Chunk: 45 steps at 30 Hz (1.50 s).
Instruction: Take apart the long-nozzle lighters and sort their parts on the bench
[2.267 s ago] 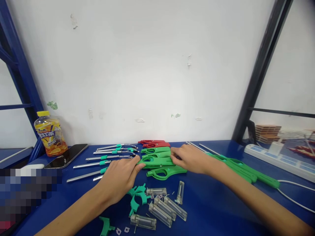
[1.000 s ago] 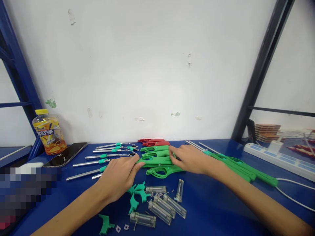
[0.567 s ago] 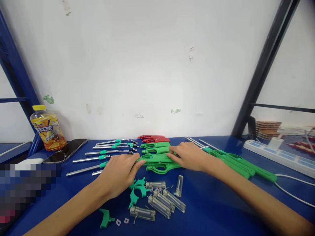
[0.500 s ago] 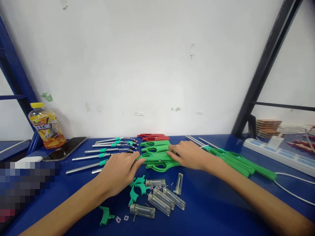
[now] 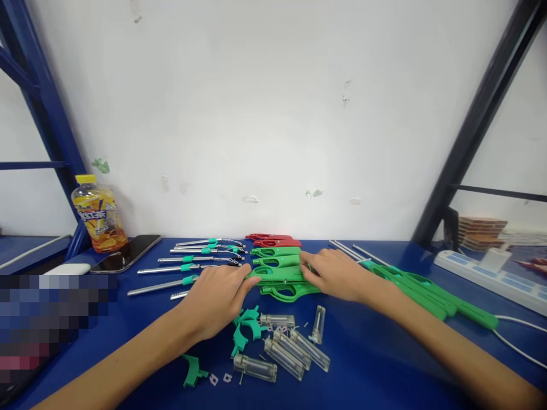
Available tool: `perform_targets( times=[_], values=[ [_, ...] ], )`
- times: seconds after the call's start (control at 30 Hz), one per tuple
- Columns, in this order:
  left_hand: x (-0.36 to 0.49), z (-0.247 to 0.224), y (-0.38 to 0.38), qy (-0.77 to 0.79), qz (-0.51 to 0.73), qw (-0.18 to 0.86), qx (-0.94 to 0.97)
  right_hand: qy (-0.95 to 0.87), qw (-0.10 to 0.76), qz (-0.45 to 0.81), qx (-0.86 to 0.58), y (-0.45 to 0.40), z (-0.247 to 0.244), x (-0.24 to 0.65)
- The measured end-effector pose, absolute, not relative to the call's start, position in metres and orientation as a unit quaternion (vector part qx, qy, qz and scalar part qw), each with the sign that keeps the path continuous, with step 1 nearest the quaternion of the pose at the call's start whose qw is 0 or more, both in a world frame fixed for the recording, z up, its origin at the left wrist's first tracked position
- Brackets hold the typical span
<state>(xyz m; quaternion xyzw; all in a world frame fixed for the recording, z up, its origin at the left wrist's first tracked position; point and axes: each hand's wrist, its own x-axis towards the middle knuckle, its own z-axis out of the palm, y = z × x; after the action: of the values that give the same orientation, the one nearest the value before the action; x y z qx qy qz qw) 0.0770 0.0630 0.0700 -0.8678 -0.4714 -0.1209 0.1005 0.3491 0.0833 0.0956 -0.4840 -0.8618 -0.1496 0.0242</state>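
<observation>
My left hand (image 5: 220, 296) pinches the front end of a green lighter casing (image 5: 280, 274) between thumb and fingers. At the casing's rear end, my right hand (image 5: 335, 274) closes on it with thumb and bent fingers. Another green casing with a trigger loop (image 5: 289, 294) lies just in front, partly covered. Behind are more green casings (image 5: 278, 251) and red casings (image 5: 276, 237). Left of them lie several metal lighter tubes (image 5: 164, 270) with teal collars and wires. Nearer me are teal triggers (image 5: 251, 327), clear fuel tanks (image 5: 284, 360) and small pale clips (image 5: 213, 379).
On the right, green lighters with metal tubes (image 5: 421, 287) lie beside a white power strip (image 5: 491, 279) and its cable. A drink bottle (image 5: 100, 216) and a phone (image 5: 127, 254) occupy the back left. A white wall (image 5: 277, 114) stands behind the blue table (image 5: 363, 353).
The view has turned slightly left, so everything sits further right in the picture. Both hands stay on the green casing with nearly the same grip.
</observation>
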Motion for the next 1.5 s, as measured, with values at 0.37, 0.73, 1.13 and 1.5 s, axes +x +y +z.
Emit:
perform_targets(
  times=[0.37, 0.73, 1.13, 1.5],
  values=[
    [0.075, 0.075, 0.065, -0.528, -0.154, 0.112, -0.827, -0.874, 0.104, -0.076, -0.469, 0.074, 0.115, 0.349],
    [0.075, 0.076, 0.065, -0.536, -0.189, 0.095, -0.817, -0.931, 0.041, 0.072, -0.357, 0.06, 0.112, 0.343],
    [0.074, 0.075, 0.065, -0.539, -0.201, 0.084, -0.814, -0.867, 0.236, -0.125, -0.422, 0.07, 0.118, 0.355],
    [0.075, 0.074, 0.062, -0.467, -0.192, 0.079, -0.859, -0.911, 0.159, -0.075, -0.374, 0.071, 0.11, 0.348]
  ],
)
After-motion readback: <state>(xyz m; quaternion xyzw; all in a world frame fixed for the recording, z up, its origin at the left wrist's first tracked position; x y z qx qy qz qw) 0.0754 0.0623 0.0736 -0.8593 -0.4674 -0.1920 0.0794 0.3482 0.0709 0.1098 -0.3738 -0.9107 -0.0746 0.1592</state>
